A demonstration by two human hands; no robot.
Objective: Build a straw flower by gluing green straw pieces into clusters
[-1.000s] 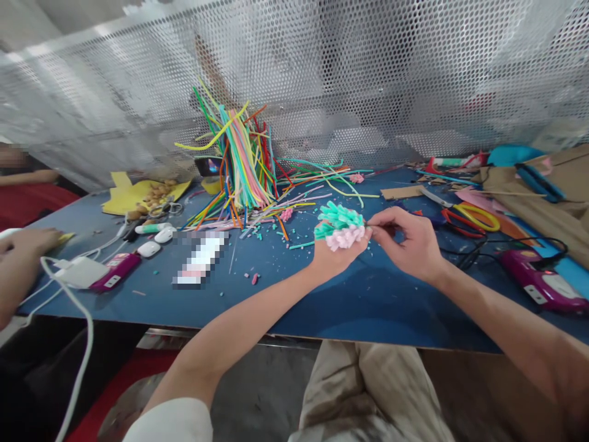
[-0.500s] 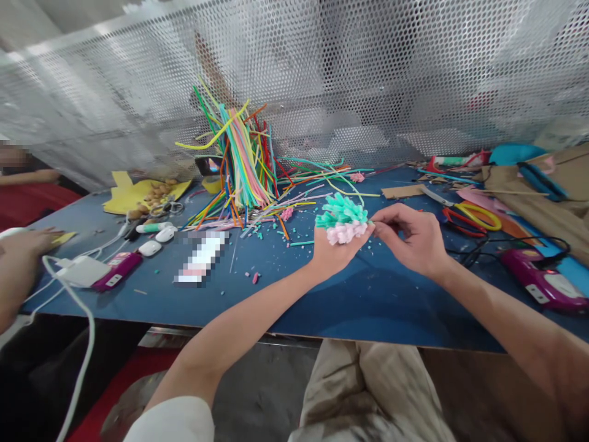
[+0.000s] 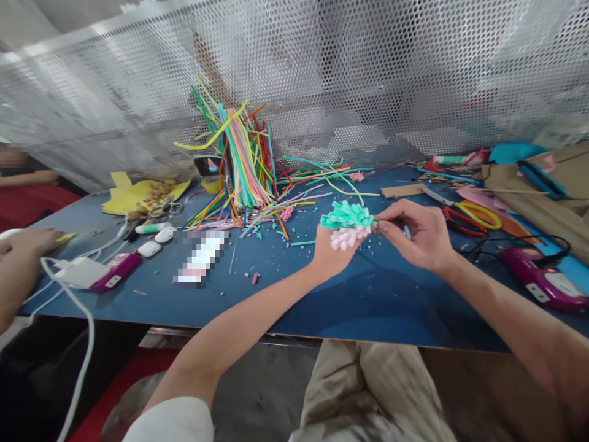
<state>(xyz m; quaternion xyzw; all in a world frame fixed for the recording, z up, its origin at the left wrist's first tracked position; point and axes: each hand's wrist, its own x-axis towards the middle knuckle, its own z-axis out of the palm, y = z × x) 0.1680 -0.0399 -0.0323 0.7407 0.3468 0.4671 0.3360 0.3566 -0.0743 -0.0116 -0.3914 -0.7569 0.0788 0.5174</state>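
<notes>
Over the blue table [image 3: 276,288], my left hand [image 3: 327,256] is closed around a fuzzy pipe-cleaner piece [image 3: 347,213], mint green on top and pale pink below. The piece hides most of that hand's fingers. At the right end of the same piece, my right hand [image 3: 421,236] makes a pinch with thumb and forefinger. What lies between those fingertips is too small to name. Behind the hands, a pale green pipe cleaner [image 3: 350,191] curves down toward the piece. Small green and pink clippings are scattered on the tabletop.
A tall bundle of coloured pipe cleaners [image 3: 243,159] stands at the back. Scissors [image 3: 478,215] and a purple power strip [image 3: 540,276] lie at right. To the left are a phone [image 3: 202,258], a white earbud case [image 3: 150,248], cables and another person's hand [image 3: 30,245].
The green and pink piece has turned a little and shifted slightly right in my left hand. My right hand has moved slightly to the right, still pinching.
</notes>
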